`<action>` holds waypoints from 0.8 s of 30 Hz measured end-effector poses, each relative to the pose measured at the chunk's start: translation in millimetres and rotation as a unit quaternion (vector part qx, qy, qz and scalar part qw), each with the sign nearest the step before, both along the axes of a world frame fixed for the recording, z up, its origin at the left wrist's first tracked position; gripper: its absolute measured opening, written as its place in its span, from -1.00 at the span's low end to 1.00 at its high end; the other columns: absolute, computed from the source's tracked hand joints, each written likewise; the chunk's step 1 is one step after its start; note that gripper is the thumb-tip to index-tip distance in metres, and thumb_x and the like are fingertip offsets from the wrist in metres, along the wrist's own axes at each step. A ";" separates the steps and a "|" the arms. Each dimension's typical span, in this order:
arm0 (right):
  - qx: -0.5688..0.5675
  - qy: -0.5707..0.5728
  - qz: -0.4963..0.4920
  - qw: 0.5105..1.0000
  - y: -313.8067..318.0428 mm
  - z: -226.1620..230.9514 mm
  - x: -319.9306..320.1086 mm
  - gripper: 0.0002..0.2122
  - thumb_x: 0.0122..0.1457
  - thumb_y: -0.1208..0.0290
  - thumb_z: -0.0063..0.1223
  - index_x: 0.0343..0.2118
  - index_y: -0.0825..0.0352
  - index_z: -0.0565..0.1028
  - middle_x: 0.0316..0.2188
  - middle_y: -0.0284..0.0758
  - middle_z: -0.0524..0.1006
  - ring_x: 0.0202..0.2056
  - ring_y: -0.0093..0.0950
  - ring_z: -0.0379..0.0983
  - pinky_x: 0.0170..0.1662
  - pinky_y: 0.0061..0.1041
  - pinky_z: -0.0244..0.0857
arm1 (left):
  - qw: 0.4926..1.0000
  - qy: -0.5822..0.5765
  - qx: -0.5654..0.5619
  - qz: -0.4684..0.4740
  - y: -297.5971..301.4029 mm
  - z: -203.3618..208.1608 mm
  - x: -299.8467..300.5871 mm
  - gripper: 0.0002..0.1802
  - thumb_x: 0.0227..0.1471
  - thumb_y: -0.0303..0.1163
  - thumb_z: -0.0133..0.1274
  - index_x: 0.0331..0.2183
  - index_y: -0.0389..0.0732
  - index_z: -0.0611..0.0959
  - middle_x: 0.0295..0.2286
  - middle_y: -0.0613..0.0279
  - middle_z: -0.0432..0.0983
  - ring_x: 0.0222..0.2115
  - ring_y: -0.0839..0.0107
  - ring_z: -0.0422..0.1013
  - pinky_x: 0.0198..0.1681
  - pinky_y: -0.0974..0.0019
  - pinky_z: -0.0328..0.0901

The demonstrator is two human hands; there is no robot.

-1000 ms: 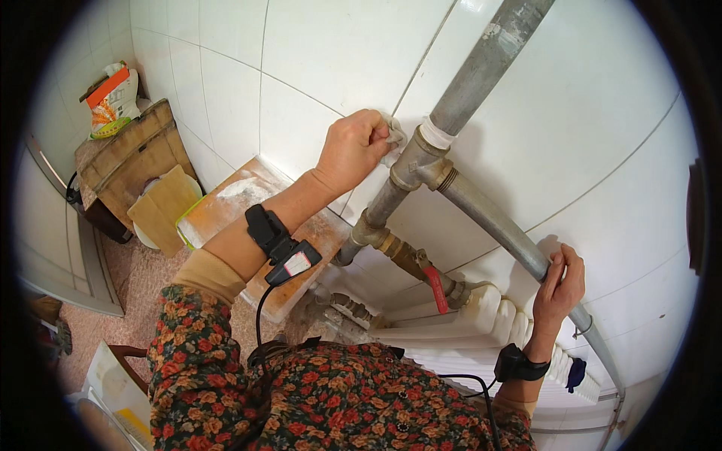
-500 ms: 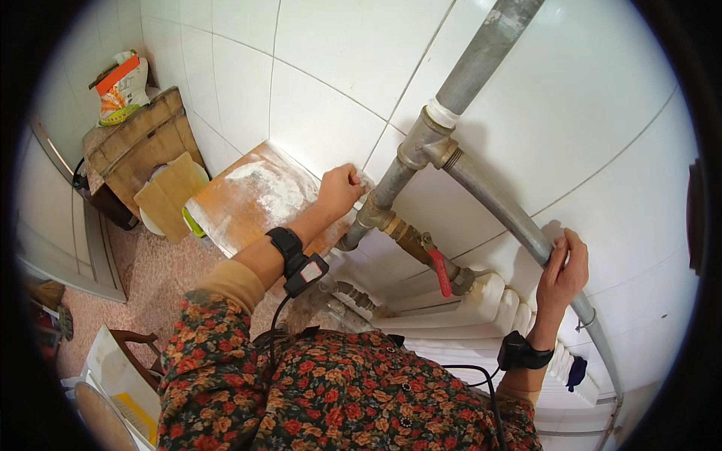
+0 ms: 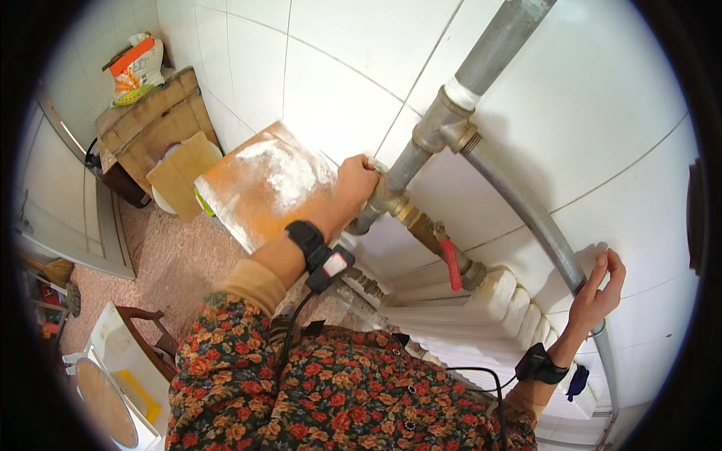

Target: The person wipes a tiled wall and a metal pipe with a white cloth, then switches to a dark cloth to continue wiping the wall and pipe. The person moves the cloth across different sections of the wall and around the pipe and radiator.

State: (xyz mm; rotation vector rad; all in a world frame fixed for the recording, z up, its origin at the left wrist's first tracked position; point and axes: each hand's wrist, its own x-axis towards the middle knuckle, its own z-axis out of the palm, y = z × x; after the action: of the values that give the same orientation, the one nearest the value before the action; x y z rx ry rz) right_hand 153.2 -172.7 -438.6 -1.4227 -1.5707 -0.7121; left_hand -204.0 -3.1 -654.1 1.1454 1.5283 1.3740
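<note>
Evidently the work on the pipe (image 3: 410,167) is under way, I'd judge — my left hand (image 3: 356,188) is at the lower joint (image 3: 388,198), its grip pinching a mostly hidden pale cloth (image 3: 379,166). How much is done or left, I can't tell. My right hand (image 3: 594,298) has its grip loosely spread, nothing pinched, by the side pipe (image 3: 526,204). The pipe runs along the tiled wall (image 3: 342,83) — dull grey, with a white band (image 3: 461,94) above the tee (image 3: 442,124).

Light falls bright and fairly even on white tiled wall (image 3: 353,37), soft shadows beside grey pipes (image 3: 502,46) and right hand (image 3: 599,295); fisheye bends tile lines, edges darkening to a black rim.
</note>
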 end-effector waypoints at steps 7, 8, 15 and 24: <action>0.016 -0.028 -0.004 0.999 -1.7 0.7 -3.1 -0.83 0.27 0.46 -0.03 -0.20 0.46 0.50 -0.31 -0.21 0.54 -0.28 -0.38 0.46 -0.12 -0.49 0.32 | 0.992 0.084 -0.089 0.024 6.4 -18.4 2.3 -0.82 -0.22 -0.45 0.12 -0.48 -0.35 0.65 -0.49 -0.11 0.58 -0.39 0.05 0.54 -0.29 0.14 0.39; 0.022 -0.032 0.000 0.999 -2.4 0.6 -2.6 -0.84 0.27 0.47 -0.02 -0.20 0.46 0.50 -0.30 -0.20 0.54 -0.27 -0.37 0.46 -0.12 -0.48 0.32 | 0.992 0.092 -0.087 0.026 7.1 -13.9 1.0 -0.82 -0.21 -0.44 0.13 -0.49 -0.36 0.64 -0.49 -0.10 0.58 -0.40 0.07 0.54 -0.31 0.14 0.40; 0.039 -0.056 0.022 0.997 -8.7 -9.7 4.5 -0.87 0.23 0.57 0.00 -0.20 0.47 0.49 -0.25 -0.17 0.52 -0.23 -0.30 0.45 -0.10 -0.42 0.32 | 0.988 -0.124 -0.058 -0.069 25.8 13.5 -16.8 -0.87 -0.15 -0.63 0.16 -0.45 -0.38 0.53 -0.53 0.07 0.52 -0.53 0.31 0.52 -0.55 0.30 0.43; 0.050 -0.099 0.010 0.994 -6.4 -10.8 2.6 -0.87 0.21 0.63 0.01 -0.19 0.50 0.48 -0.24 -0.12 0.52 -0.20 -0.25 0.44 -0.08 -0.37 0.33 | 0.990 -0.003 -0.141 -0.013 21.9 -25.2 -9.4 -0.77 -0.18 -0.49 0.15 -0.37 -0.38 0.67 -0.50 -0.09 0.58 -0.51 0.18 0.56 -0.49 0.21 0.43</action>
State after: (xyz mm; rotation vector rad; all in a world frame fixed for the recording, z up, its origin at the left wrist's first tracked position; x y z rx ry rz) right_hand 155.8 -179.0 -449.3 -1.2935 -1.6715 -0.9305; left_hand -213.4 18.9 -679.3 0.9805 1.6356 1.1002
